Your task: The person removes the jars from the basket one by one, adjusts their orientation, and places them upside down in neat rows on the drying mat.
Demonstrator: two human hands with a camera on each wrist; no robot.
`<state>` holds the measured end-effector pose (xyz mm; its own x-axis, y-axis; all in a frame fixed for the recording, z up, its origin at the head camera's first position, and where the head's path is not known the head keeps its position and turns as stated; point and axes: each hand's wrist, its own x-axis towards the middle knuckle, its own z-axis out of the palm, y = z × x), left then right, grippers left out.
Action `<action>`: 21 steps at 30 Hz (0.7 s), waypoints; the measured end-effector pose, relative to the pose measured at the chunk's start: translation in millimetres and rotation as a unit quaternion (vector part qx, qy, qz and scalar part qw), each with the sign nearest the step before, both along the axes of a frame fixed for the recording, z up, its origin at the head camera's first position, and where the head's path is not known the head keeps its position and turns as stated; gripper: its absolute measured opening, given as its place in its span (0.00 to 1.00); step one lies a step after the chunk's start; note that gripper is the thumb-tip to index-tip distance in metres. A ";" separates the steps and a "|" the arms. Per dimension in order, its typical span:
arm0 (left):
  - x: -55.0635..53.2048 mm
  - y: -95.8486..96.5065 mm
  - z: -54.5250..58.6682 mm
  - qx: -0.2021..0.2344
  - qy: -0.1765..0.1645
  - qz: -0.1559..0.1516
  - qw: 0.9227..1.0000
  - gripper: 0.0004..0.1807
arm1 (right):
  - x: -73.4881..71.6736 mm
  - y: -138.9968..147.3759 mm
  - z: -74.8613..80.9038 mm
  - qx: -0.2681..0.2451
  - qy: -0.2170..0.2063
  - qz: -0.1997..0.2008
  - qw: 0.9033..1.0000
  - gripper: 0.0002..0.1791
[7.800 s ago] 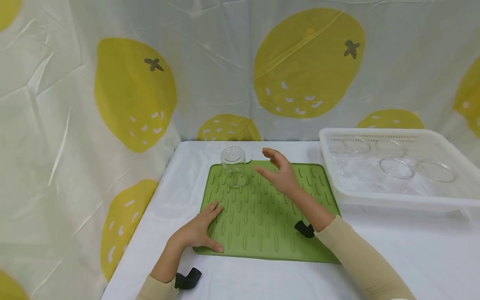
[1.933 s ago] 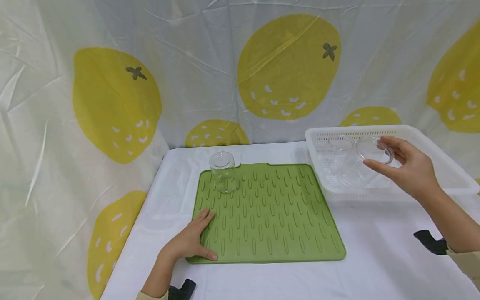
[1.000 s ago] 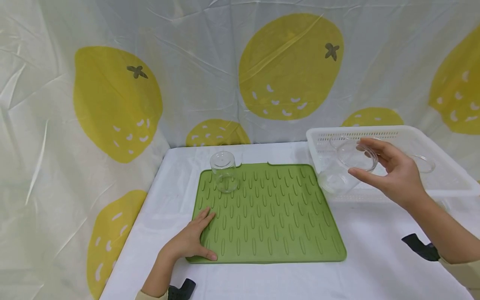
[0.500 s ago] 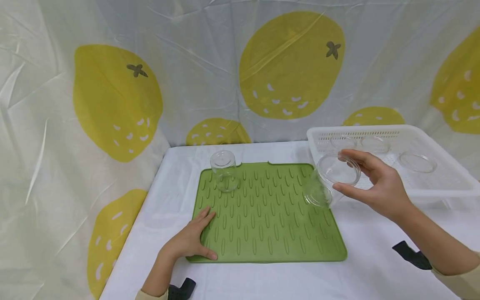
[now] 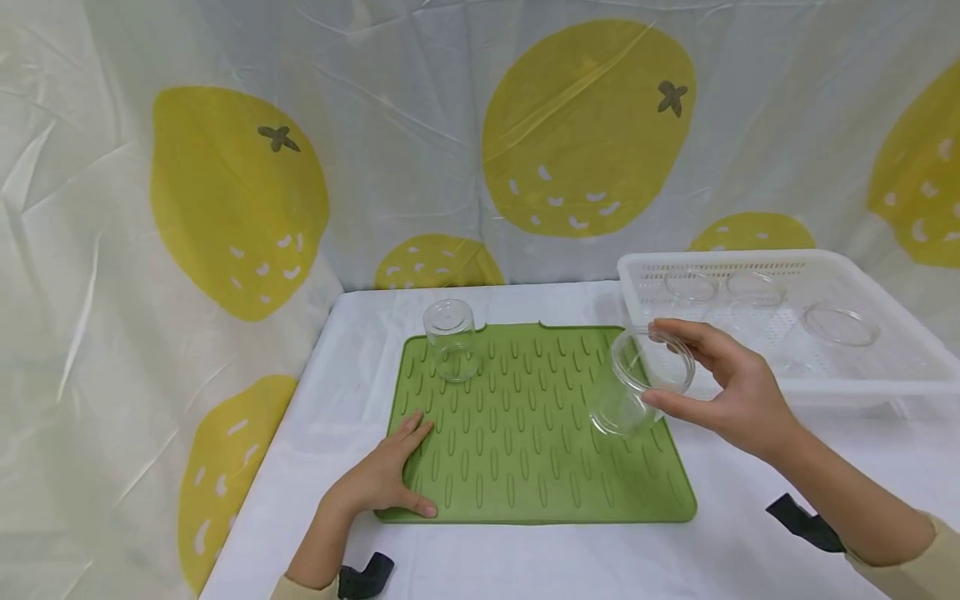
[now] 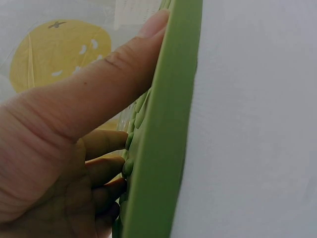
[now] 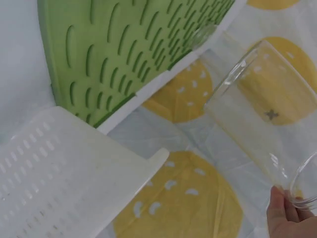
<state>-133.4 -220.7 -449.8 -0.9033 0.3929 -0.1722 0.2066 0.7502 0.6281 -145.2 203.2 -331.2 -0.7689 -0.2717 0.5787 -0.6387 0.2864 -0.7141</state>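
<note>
My right hand (image 5: 738, 396) pinches a clear glass cup (image 5: 618, 404) near its rim, thumb on the near side and fingers on the far side. The cup tilts, its base pointing down and left, over the right part of a green ridged mat (image 5: 525, 479). In the right wrist view the fingertips (image 7: 280, 203) meet the rim of this cup (image 7: 257, 119). Spread out, my left hand (image 5: 378, 477) rests on the mat's near left corner; the left wrist view has its thumb (image 6: 119, 64) along the mat's edge. Another glass cup (image 5: 452, 342) stands base up at the mat's far left.
On the right stands a white perforated plastic basket (image 5: 862, 387) with three more clear glass cups (image 5: 840, 325) in it. A lemon-print sheet (image 5: 420, 167) hangs behind and to the left. White cloth (image 5: 570, 558) covers the table.
About eight seconds ago the right hand was beside the far-left cup, holding nothing. Later it held a cup over the basket, and has since brought it left above the mat. The left hand stays put.
</note>
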 end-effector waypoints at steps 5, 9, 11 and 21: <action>-0.8 1.1 -0.3 -0.003 0.001 -0.001 1.000 0.68 | 4.7 -5.6 -3.6 -0.010 0.012 0.048 0.999 0.43; -1.1 1.1 0.3 -0.004 0.004 0.001 1.000 0.68 | 8.0 -11.3 -5.2 -0.002 0.016 0.062 0.998 0.45; -1.1 0.9 0.4 -0.004 0.005 0.002 1.000 0.68 | 10.2 -14.5 -6.5 0.001 0.015 0.061 0.998 0.45; -0.9 0.4 0.8 -0.005 0.002 -0.001 1.000 0.68 | 17.5 -25.9 -16.3 0.024 0.007 0.074 0.997 0.45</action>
<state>-134.3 -220.3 -449.0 -0.9034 0.3925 -0.1727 0.2098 0.7559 0.6202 -127.6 177.3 -347.5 -0.7103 -0.4096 0.5724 -0.6860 0.2211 -0.6932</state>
